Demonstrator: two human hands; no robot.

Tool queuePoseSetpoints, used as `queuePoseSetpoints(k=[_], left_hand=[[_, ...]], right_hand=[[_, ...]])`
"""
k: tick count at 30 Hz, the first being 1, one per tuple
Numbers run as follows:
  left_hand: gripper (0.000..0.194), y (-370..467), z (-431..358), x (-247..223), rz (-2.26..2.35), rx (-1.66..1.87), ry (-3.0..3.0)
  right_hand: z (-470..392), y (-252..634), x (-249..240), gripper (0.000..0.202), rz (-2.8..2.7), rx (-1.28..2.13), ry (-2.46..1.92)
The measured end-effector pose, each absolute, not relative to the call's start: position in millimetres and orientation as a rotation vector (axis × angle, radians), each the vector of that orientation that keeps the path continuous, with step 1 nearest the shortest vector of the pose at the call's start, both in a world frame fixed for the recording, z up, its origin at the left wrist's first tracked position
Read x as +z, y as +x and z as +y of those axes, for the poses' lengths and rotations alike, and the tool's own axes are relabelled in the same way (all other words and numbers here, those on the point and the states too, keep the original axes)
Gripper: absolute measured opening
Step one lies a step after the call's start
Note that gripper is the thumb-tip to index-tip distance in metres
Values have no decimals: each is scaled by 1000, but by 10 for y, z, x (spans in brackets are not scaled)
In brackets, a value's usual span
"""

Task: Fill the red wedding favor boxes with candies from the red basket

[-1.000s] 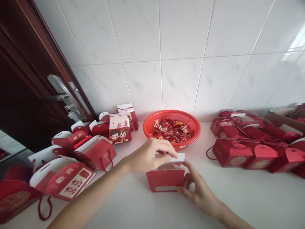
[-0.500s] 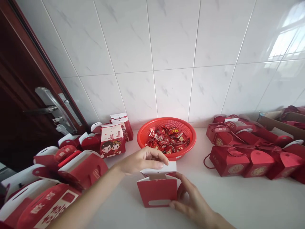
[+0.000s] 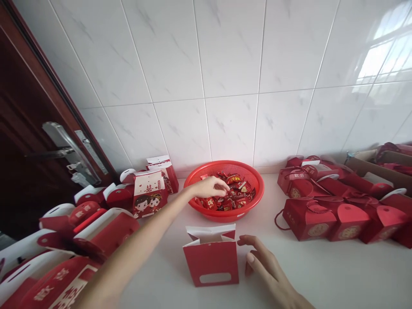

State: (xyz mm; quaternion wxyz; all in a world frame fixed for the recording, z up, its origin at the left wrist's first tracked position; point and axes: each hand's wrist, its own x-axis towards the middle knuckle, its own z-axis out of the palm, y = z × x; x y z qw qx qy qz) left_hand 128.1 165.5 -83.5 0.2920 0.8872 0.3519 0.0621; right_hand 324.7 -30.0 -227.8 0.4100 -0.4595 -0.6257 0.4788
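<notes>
A red paper gift box (image 3: 210,262) stands upright on the white table, its white-lined top open and an oval window low on its front. My right hand (image 3: 264,262) is just right of the box, apart from it, with fingers loosely spread and nothing in them. Over the red plastic basket (image 3: 257,176) my left hand (image 3: 210,188) reaches down to the wrapped candies (image 3: 238,193). Its fingers are loosely bent and apart at the candies, and no candy shows in them. The fingertips are partly hard to see.
Several red handled boxes (image 3: 106,231) crowd the left side, some with open tops. Near them leans a box with two cartoon figures (image 3: 149,197). On the right stand rows of closed red boxes (image 3: 310,219) and a cardboard carton (image 3: 358,161). A tiled wall (image 3: 231,124) rises behind.
My left hand has moved from above the box's top forward into the basket. My right hand has let go of the box's side and drawn slightly right.
</notes>
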Motion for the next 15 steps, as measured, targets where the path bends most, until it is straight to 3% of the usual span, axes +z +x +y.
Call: queuePoseSetpoints(k=[5,11,15], left_hand=[[68,1684,1814,-1126,978,-221,2615],[25,1709,1921,-1303,1160,-158,2642],[16,1480,2076,-1249,1343,74,2572]], right_hand=[[-263,3312,-2291,59,-1583,1128,-1210],[-248,3328,-2346,55,-1664,1065,-1211],[-256,3316,-2362,50,-1732,998,-1200]])
